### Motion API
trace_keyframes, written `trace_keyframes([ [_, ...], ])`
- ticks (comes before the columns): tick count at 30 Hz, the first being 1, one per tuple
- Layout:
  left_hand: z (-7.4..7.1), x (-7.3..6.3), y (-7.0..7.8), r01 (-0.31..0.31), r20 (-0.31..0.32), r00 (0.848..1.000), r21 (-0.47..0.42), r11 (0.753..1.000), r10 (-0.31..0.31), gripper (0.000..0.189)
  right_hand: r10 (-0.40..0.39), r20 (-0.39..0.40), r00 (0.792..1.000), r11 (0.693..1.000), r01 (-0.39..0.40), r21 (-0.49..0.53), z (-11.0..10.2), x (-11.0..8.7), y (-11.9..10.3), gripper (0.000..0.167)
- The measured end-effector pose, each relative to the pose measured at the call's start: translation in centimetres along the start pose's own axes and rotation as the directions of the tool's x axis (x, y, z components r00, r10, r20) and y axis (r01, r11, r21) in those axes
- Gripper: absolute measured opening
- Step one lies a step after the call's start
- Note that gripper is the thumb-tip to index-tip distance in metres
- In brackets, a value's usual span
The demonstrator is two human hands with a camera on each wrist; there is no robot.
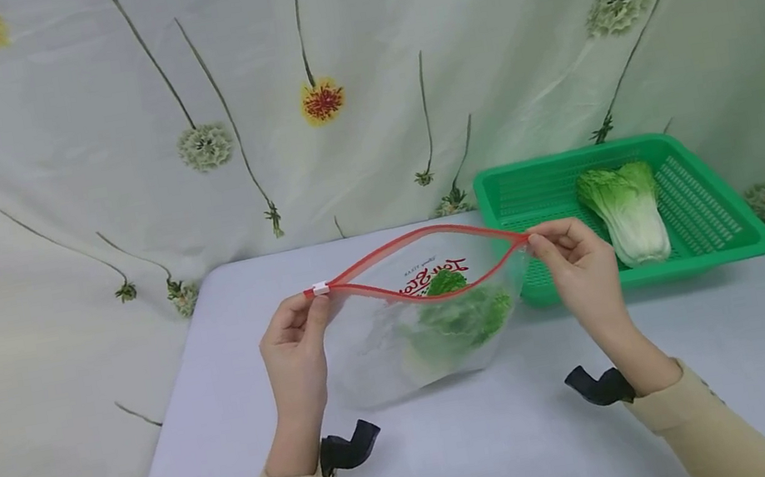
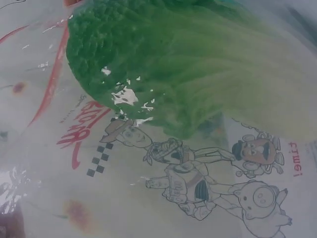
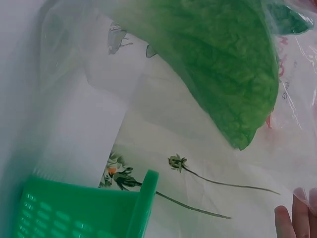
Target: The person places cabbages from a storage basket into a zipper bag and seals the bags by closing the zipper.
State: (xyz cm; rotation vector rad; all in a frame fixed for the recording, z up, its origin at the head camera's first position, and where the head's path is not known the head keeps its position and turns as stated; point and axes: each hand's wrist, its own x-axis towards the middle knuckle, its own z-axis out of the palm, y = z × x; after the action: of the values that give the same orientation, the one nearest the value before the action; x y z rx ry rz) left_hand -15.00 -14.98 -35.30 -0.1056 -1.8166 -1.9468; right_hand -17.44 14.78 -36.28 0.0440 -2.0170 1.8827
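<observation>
A clear zip bag (image 1: 372,358) with a red-edged mouth hangs between both hands, its opening spread. My left hand (image 1: 294,346) pinches the mouth's left end, beside a white slider (image 1: 320,288). At the other end, my right hand (image 1: 581,268) pinches the red edge between thumb and fingers. Inside the bag lies a leafy cabbage (image 1: 457,323), its green leaves toward the opening. The left wrist view shows the cabbage (image 2: 163,64) through the plastic, with printed cartoon figures (image 2: 188,178) on the bag. In the right wrist view, fingertips (image 3: 285,223) of the right hand show at the lower corner.
A green plastic basket (image 1: 705,260) stands at the back right of the white table (image 1: 238,465), close to the right hand. Another cabbage (image 1: 630,218) lies in it. A flower-patterned cloth (image 1: 351,50) hangs behind the table.
</observation>
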Motion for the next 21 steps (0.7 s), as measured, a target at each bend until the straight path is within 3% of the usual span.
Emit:
trace_keyframes([
  [7,0.2,-0.1,0.1,0.022,-0.058,0.998,0.057,0.998,-0.019,0.012,0.038,0.051,0.998,0.999,-0.038,0.01,0.0,0.2,0.2,0.018],
  [12,0.1,-0.1,0.0,0.005,-0.079,0.997,0.054,0.999,-0.001,0.008,-0.016,0.095,0.995,0.998,0.01,0.057,-0.1,0.7,0.3,0.018],
  [16,-0.2,0.0,-0.2,-0.01,-0.097,0.995,0.037,0.999,0.013,0.009,-0.07,0.135,0.988,0.993,0.056,0.108,-0.7,2.2,0.3,0.02],
  [19,-0.3,0.0,-0.2,-0.009,-0.104,0.994,0.026,1.0,0.011,0.009,-0.033,0.108,0.994,0.999,0.031,0.021,-2.0,4.8,0.1,0.022],
  [21,-0.3,0.0,-0.2,-0.002,-0.103,0.995,0.016,1.0,0.004,0.009,0.051,0.071,0.996,0.992,-0.042,-0.122,-3.3,7.0,-0.2,0.031],
])
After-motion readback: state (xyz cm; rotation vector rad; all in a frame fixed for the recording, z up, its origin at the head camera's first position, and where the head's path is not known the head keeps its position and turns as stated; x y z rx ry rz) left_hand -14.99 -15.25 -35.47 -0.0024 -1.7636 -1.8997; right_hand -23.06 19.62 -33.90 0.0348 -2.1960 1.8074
